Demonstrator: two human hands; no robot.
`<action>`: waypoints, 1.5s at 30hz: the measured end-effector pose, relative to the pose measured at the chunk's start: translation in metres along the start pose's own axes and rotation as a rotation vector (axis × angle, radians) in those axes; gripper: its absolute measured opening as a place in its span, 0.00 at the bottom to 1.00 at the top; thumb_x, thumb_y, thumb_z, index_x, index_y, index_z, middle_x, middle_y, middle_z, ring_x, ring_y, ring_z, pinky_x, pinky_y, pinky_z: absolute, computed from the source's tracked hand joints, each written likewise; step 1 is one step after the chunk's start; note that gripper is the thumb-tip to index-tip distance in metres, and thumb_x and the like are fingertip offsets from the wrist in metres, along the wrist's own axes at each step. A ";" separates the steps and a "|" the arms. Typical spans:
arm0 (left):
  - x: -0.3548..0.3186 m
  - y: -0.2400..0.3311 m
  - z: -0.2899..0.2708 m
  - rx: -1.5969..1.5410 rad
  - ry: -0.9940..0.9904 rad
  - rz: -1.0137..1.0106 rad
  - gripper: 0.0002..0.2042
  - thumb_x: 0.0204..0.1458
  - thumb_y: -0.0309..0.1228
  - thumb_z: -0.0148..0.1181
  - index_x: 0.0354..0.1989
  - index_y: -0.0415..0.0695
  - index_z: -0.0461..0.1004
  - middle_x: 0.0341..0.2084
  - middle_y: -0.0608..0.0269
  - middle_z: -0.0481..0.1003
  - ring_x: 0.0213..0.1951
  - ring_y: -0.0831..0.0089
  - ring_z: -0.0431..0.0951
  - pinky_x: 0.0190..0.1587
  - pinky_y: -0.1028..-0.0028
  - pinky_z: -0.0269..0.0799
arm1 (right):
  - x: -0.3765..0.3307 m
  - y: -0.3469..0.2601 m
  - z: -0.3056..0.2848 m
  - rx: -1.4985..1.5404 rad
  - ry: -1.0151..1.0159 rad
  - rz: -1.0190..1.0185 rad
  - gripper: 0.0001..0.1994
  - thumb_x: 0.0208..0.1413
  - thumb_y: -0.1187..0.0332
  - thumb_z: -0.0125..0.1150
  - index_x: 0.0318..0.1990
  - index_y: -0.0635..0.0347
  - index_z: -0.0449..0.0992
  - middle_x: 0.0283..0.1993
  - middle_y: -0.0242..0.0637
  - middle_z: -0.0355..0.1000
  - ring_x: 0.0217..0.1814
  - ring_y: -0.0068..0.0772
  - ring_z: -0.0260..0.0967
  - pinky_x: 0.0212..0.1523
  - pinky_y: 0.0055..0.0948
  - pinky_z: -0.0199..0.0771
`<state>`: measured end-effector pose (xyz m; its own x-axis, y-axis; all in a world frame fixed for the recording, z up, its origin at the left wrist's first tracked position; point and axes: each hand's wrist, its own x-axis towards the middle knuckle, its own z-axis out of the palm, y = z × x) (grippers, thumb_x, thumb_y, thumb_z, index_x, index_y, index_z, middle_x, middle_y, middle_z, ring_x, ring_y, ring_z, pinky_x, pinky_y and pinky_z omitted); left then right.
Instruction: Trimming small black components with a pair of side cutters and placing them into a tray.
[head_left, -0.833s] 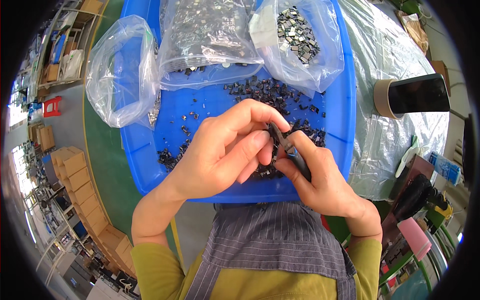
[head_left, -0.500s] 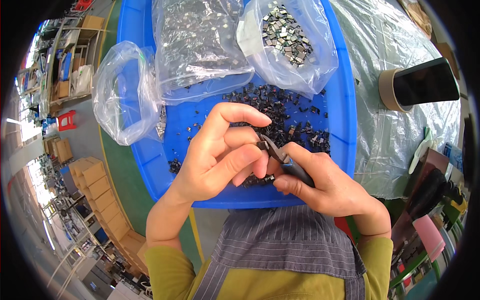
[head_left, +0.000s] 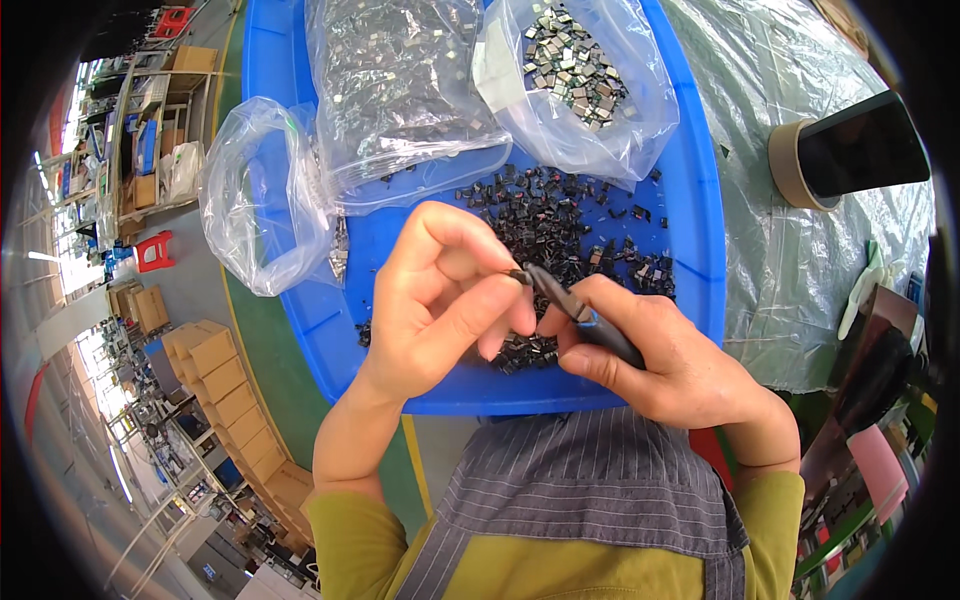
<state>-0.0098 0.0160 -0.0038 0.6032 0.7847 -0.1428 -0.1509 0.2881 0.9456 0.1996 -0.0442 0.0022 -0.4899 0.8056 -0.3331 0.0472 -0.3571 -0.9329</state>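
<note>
Between thumb and forefinger, my left hand (head_left: pixel 435 305) pinches a small black part (head_left: pixel 519 276). My right hand (head_left: pixel 660 350) is wrapped round the dark handles of a pair of cutting pliers (head_left: pixel 600 335). The jaws of the pliers are at the black part, close to my left fingertips; whether they bite on it is too small to tell. Beneath both hands, many small black pieces (head_left: pixel 545 215) lie heaped in a blue tray (head_left: pixel 695 300). My fingers hide some of the heap.
At the tray's far side lie a clear bag of parts (head_left: pixel 400 90) and an open bag of small metallic pieces (head_left: pixel 575 70). Another clear bag (head_left: pixel 265 200) hangs over the left rim. On the right, a dark phone (head_left: pixel 865 145) leans on a tape roll (head_left: pixel 790 165).
My left forefinger has come down onto the small black part, closing the pinch with the thumb. The right hand still holds the pliers, their jaws by the part.
</note>
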 end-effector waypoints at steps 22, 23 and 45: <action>-0.001 -0.006 0.006 -0.188 0.014 -0.127 0.06 0.60 0.26 0.50 0.41 0.42 0.60 0.23 0.52 0.75 0.11 0.82 0.64 0.13 0.85 0.55 | 0.001 0.008 0.003 -0.032 0.034 -0.047 0.14 0.57 0.70 0.56 0.47 0.67 0.64 0.37 0.55 0.68 0.41 0.59 0.67 0.39 0.43 0.67; -0.001 -0.005 0.005 -0.188 0.017 -0.127 0.06 0.60 0.26 0.50 0.41 0.42 0.60 0.23 0.52 0.75 0.11 0.82 0.64 0.13 0.85 0.55 | 0.002 0.008 0.003 -0.026 0.024 -0.044 0.14 0.57 0.69 0.56 0.47 0.66 0.64 0.37 0.56 0.68 0.41 0.59 0.67 0.39 0.44 0.66; -0.002 -0.002 0.006 0.263 0.009 -0.173 0.05 0.59 0.25 0.51 0.41 0.38 0.66 0.25 0.58 0.75 0.18 0.81 0.71 0.18 0.82 0.63 | -0.001 0.014 0.008 -0.102 0.132 -0.051 0.12 0.57 0.69 0.56 0.40 0.67 0.61 0.31 0.59 0.69 0.37 0.63 0.67 0.31 0.47 0.64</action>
<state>-0.0060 0.0103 -0.0038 0.5949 0.7416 -0.3100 0.1618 0.2674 0.9499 0.1937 -0.0533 -0.0092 -0.3758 0.8788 -0.2940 0.1170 -0.2697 -0.9558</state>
